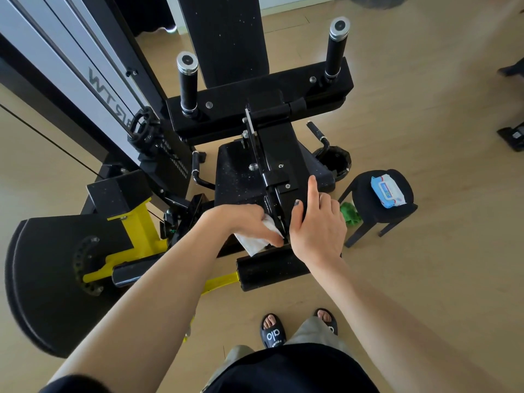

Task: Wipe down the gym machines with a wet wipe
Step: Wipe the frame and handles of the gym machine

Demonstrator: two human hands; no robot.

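Observation:
A black gym machine (pixel 255 114) with yellow frame parts stands before me. Its seat pad (pixel 235 177) is tipped up, showing the black metal bracket (pixel 272 154) beneath. My left hand (pixel 243 222) holds a white wet wipe (pixel 256 239) against the lower end of the bracket. My right hand (pixel 317 222) grips the same bracket from the right, index finger stretched upward along it. A black foam roller (pixel 269 270) lies just below both hands.
A small black stool (pixel 365 199) at the right carries a blue pack of wet wipes (pixel 387 190). A green cloth (pixel 350 214) lies beside it on the wooden floor. Two upright handles (pixel 187 80) flank the backrest. A black weight-arm disc (pixel 56 273) sits at the left. My sandalled feet (pixel 273 330) are below.

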